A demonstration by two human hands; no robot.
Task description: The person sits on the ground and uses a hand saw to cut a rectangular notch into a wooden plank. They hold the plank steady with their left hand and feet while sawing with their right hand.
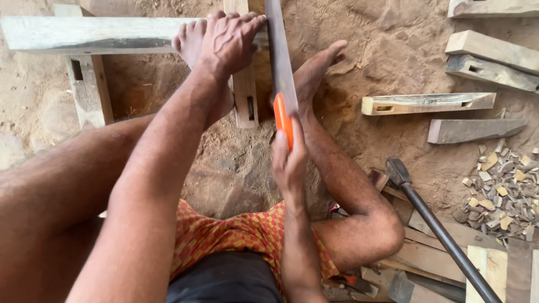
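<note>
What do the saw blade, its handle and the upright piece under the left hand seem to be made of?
Saw blade: probably steel, dull dark grey, thin and flat. Handle: likely plastic, smooth bright orange. Upright piece: raw wood, pale, with a cut slot and visible grain.

Floor (236,163) was bare sandy dirt under warm daylight. Cut timber blocks (429,103) lay at its right edge, a heap of wood chips (502,193) below them, offcut boards (426,258) at bottom-right corner.
</note>
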